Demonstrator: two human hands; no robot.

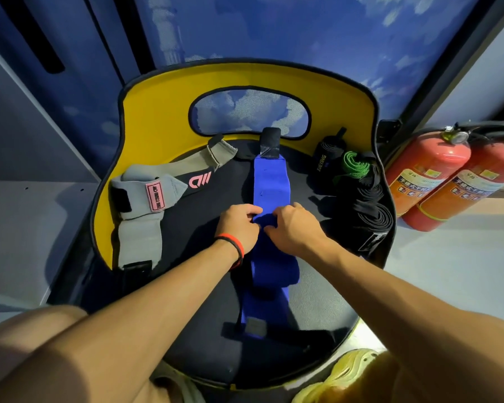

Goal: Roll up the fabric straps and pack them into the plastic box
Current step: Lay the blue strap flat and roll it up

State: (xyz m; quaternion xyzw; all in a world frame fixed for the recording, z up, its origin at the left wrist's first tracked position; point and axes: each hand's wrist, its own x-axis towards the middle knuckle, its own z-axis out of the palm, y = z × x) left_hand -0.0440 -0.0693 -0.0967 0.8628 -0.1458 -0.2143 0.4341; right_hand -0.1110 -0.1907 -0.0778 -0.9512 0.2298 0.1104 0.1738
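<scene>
L hand & R hand pinch the blue strap mid-length, roll apparently just begun; black rolls done to their right, grey strap unrolled left, no box visible.

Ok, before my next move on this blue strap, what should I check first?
1. Both hands on the strap: ok. The left hand and right hand pinch the blue strap mid-length.
2. Far stretch flat and straight: ok, up to its black end tab.
3. Roll tight and even: cannot tell, the fingers hide it.
4. Grey strap out of the way: ok, it lies apart on the left.
5. Plastic box within reach: cannot tell, none in view.
</scene>
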